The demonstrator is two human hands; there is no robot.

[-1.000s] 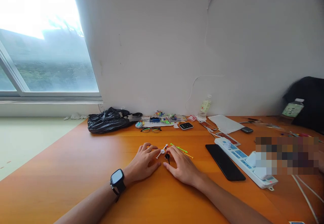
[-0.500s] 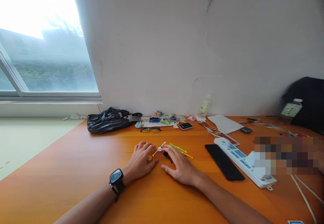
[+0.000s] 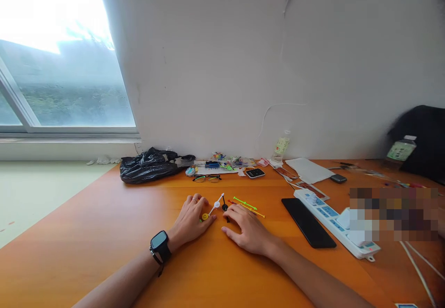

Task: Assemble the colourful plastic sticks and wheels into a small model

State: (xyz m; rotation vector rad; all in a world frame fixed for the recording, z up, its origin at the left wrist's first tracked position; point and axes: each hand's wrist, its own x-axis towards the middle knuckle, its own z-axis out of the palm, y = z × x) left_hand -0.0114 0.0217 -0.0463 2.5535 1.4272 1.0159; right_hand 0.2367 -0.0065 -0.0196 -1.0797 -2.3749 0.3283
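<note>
Rightward, black slab (image 3: 308,223) beside power strip (image 3: 333,220); left fingers (image 3: 199,202), right fingers (image 3: 234,213) loosely parted, gripping nothing.

It looks like an office or workroom: wooden table (image 3: 208,271), power strip (image 3: 327,212), white wall (image 3: 208,67), window (image 3: 76,99).

Single head-worn view, near, looking forward and down across counter (image 3: 104,243). Left hand (image 3: 191,219), right hand (image 3: 248,229) at lower centre; wall (image 3: 208,57) across upper half, window (image 3: 79,83) upper left.
</note>
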